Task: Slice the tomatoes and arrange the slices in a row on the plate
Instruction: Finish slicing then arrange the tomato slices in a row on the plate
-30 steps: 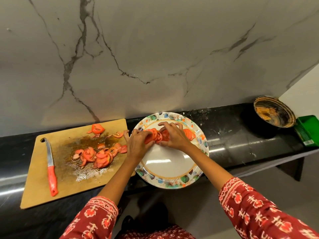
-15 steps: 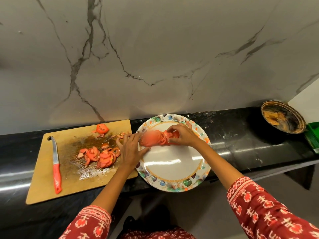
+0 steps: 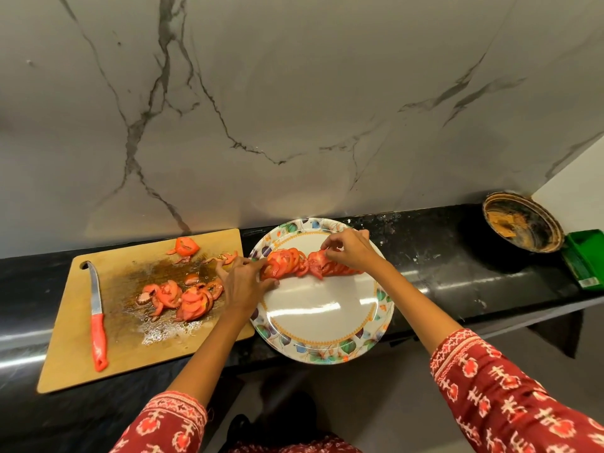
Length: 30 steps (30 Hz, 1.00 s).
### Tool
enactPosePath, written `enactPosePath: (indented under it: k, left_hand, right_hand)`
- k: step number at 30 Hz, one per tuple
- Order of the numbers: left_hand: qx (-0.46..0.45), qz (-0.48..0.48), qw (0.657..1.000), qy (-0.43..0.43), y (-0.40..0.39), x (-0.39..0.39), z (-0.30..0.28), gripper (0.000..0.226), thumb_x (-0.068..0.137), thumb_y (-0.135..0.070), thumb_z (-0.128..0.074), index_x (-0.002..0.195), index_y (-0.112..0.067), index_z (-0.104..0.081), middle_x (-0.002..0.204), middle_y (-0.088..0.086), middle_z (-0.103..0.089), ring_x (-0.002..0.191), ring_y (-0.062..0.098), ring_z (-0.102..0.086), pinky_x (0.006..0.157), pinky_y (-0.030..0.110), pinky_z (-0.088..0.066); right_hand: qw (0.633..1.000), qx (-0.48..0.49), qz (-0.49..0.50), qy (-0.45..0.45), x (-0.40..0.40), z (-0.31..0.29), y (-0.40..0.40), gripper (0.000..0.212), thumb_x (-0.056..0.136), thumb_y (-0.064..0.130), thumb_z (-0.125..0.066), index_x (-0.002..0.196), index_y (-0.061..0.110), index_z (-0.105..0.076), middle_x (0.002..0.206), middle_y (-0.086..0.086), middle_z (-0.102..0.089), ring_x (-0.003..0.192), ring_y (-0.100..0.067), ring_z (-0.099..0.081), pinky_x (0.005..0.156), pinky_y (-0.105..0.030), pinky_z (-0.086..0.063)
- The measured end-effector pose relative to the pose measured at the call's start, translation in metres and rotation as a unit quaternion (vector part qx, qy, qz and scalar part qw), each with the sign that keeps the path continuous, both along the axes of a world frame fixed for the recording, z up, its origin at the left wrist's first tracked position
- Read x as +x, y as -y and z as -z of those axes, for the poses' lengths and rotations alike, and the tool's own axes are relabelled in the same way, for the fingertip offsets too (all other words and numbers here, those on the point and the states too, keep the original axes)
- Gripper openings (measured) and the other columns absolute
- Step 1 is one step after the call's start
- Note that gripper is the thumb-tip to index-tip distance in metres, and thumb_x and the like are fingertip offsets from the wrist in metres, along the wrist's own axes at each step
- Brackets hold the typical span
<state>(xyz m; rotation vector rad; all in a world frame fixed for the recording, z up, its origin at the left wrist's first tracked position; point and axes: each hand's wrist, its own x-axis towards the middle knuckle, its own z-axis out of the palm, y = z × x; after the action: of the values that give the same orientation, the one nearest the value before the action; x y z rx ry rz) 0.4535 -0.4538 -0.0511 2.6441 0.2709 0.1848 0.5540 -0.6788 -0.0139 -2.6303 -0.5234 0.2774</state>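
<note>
A round plate [image 3: 322, 317] with a leaf-patterned rim sits on the black counter. A row of overlapping red tomato slices [image 3: 294, 263] lies across its far half. My left hand [image 3: 243, 282] rests at the row's left end, fingertips touching the outermost slices. My right hand [image 3: 351, 250] is over the right part of the row and pinches a slice there. More tomato slices [image 3: 181, 295] lie in a wet pile on the wooden cutting board [image 3: 130, 348]. A red-handled knife [image 3: 97, 317] lies on the board's left side.
A tomato end piece [image 3: 186, 246] lies at the board's far edge. A dirty round pan [image 3: 523, 222] and a green box [image 3: 585, 258] stand at the counter's right end. A marble wall rises right behind the counter. The plate's near rim overhangs the counter edge.
My hands have spread apart along the slices. The bunched stack is now fanned into a longer row, and my left hand has slid to its left end.
</note>
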Motion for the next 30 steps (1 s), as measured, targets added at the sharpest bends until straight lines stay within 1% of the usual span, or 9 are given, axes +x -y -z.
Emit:
enactPosePath:
  k: [4, 7, 10, 12, 14, 19, 22, 25, 30]
  left_hand:
    - [-0.017, -0.01, 1.0, 0.01, -0.004, 0.0, 0.001, 0.046, 0.074, -0.026, -0.075, 0.117, -0.013, -0.064, 0.107, 0.011, -0.068, 0.111, 0.026, -0.053, 0.104, 0.044, -0.014]
    - [-0.028, -0.006, 1.0, 0.014, -0.002, 0.005, 0.0, 0.039, 0.076, -0.024, -0.073, 0.114, -0.015, -0.066, 0.105, 0.009, -0.069, 0.107, 0.025, -0.054, 0.102, 0.044, -0.016]
    - [-0.022, 0.005, 1.0, 0.011, -0.003, 0.009, 0.002, 0.039, 0.075, -0.026, -0.074, 0.112, -0.017, -0.067, 0.104, 0.007, -0.069, 0.106, 0.024, -0.055, 0.101, 0.044, -0.017]
    - [-0.028, 0.009, 1.0, 0.009, -0.004, 0.01, 0.004, 0.039, 0.074, -0.026, -0.075, 0.112, -0.017, -0.067, 0.104, 0.007, -0.069, 0.106, 0.024, -0.055, 0.101, 0.043, -0.016]
    - [-0.041, 0.011, 0.999, 0.008, -0.004, 0.01, 0.005, 0.039, 0.074, -0.025, -0.075, 0.111, -0.017, -0.067, 0.104, 0.007, -0.07, 0.105, 0.024, -0.055, 0.1, 0.042, -0.016]
    - [-0.05, 0.025, 0.998, 0.012, 0.002, 0.01, 0.003, 0.04, 0.074, -0.026, -0.075, 0.112, -0.018, -0.067, 0.105, 0.007, -0.069, 0.108, 0.023, -0.054, 0.104, 0.043, -0.015]
    - [-0.067, 0.032, 0.997, 0.01, 0.01, 0.01, 0.007, 0.04, 0.074, -0.026, -0.076, 0.112, -0.018, -0.067, 0.103, 0.007, -0.069, 0.106, 0.024, -0.055, 0.107, 0.048, -0.017]
    - [-0.076, 0.036, 0.996, 0.012, 0.013, 0.01, 0.012, 0.04, 0.073, -0.027, -0.076, 0.111, -0.019, -0.068, 0.103, 0.008, -0.069, 0.104, 0.025, -0.055, 0.104, 0.054, -0.024]
    - [-0.07, 0.017, 0.997, 0.021, 0.008, 0.007, 0.014, 0.049, 0.07, -0.033, -0.078, 0.114, -0.015, -0.066, 0.109, 0.009, -0.067, 0.11, 0.024, -0.053, 0.105, 0.042, -0.013]
  right_hand:
    - [1.0, -0.01, 0.005, 0.017, 0.001, 0.003, -0.005, 0.02, 0.09, 0.03, -0.057, 0.107, 0.026, -0.069, 0.104, 0.007, -0.068, 0.107, -0.015, -0.051, 0.089, -0.034, -0.021]
    - [0.999, 0.025, -0.002, -0.033, 0.001, 0.002, -0.015, 0.033, 0.088, 0.021, -0.056, 0.121, 0.023, -0.06, 0.116, 0.006, -0.065, 0.118, -0.017, -0.047, 0.099, -0.035, -0.023]
    - [0.991, 0.013, -0.077, -0.109, 0.001, 0.0, -0.029, 0.052, 0.081, 0.018, -0.064, 0.132, 0.02, -0.05, 0.129, 0.002, -0.058, 0.13, -0.023, -0.038, 0.112, -0.053, -0.018]
    - [0.984, -0.054, -0.131, -0.108, 0.0, 0.0, -0.037, 0.064, 0.079, 0.028, -0.071, 0.136, 0.02, -0.044, 0.136, -0.001, -0.051, 0.133, -0.023, -0.032, 0.114, -0.055, -0.007]
    - [0.98, -0.087, -0.156, -0.093, -0.002, 0.0, -0.042, 0.067, 0.076, 0.031, -0.074, 0.135, 0.022, -0.044, 0.136, -0.003, -0.049, 0.132, -0.022, -0.031, 0.113, -0.052, -0.005]
    - [0.983, -0.083, -0.153, -0.059, -0.005, 0.004, -0.036, 0.061, 0.076, 0.031, -0.074, 0.13, 0.025, -0.047, 0.133, -0.001, -0.05, 0.13, -0.02, -0.033, 0.114, -0.051, 0.0]
    - [0.983, -0.094, -0.148, -0.057, -0.006, 0.004, -0.026, 0.062, 0.077, 0.033, -0.072, 0.132, 0.026, -0.045, 0.134, -0.001, -0.049, 0.131, -0.02, -0.032, 0.114, -0.053, 0.0]
    - [0.983, -0.096, -0.146, -0.057, -0.008, 0.004, -0.02, 0.063, 0.077, 0.035, -0.072, 0.133, 0.027, -0.043, 0.135, -0.001, -0.048, 0.132, -0.02, -0.033, 0.114, -0.056, 0.001]
    - [0.986, -0.066, -0.134, -0.069, -0.009, 0.004, -0.014, 0.076, 0.074, 0.036, -0.075, 0.138, 0.026, -0.037, 0.138, 0.003, -0.047, 0.134, -0.02, -0.03, 0.114, -0.058, -0.003]
